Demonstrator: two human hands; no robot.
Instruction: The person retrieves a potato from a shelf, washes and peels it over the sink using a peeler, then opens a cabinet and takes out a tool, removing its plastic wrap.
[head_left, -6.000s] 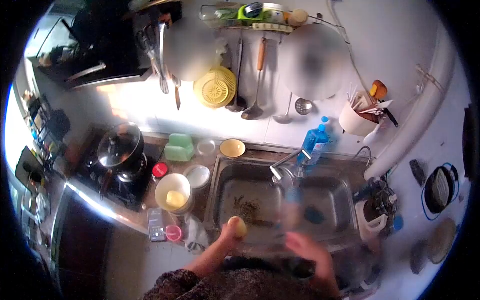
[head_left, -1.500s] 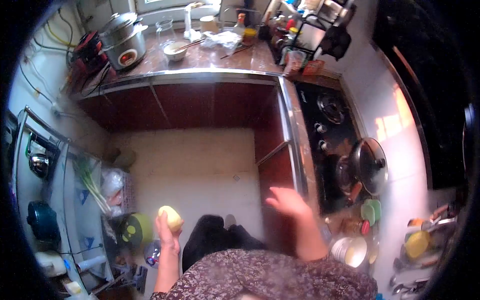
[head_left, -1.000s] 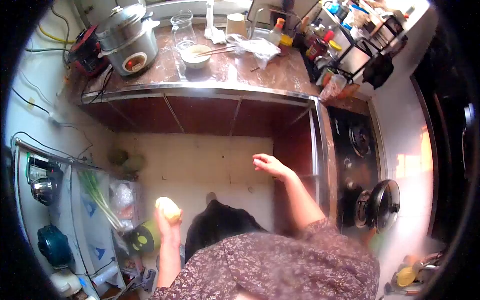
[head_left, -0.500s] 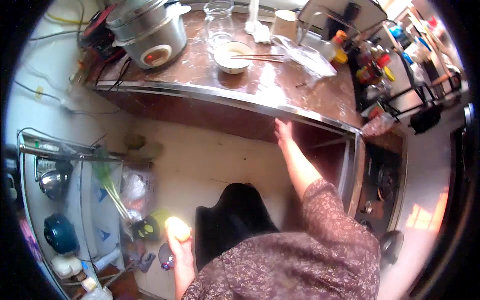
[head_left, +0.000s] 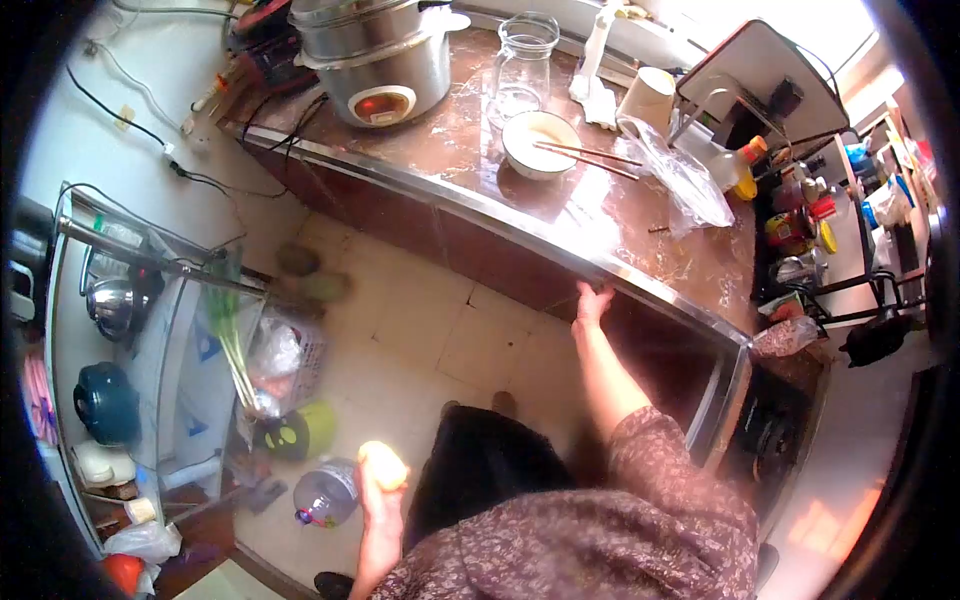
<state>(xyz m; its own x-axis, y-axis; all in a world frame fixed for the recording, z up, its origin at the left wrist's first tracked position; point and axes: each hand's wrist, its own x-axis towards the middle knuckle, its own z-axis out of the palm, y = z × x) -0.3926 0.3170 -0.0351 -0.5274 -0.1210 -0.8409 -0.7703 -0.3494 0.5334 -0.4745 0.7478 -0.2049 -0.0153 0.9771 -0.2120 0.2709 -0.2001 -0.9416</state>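
Low on the left, my left hand [head_left: 380, 520] is closed around a pale yellow, rounded thing [head_left: 384, 466]. Strong light washes out its surface, so its exact kind is unclear. My right hand [head_left: 592, 304] reaches forward to the dark red cabinet front [head_left: 500, 262], just beneath the counter's metal edge. Its thumb and fingers are apart against the panel, beside a dark opening; some fingertips are hidden. Above on the counter [head_left: 440, 165] stands a white bowl [head_left: 520, 168] with chopsticks [head_left: 590, 158] resting across its rim.
A metal steamer pot [head_left: 385, 75], a glass jug [head_left: 520, 75] and a plastic bag [head_left: 690, 190] are on the counter. Seasoning bottles [head_left: 795, 230] crowd the right. At left are a rack [head_left: 170, 262], spring onions [head_left: 232, 345], a green bin [head_left: 312, 430] and a large plastic bottle [head_left: 328, 492].
My view has shifted, so the counter appears lower and farther right. My left hand still holds the yellow thing. My right hand stays by the cabinet front under the counter edge.
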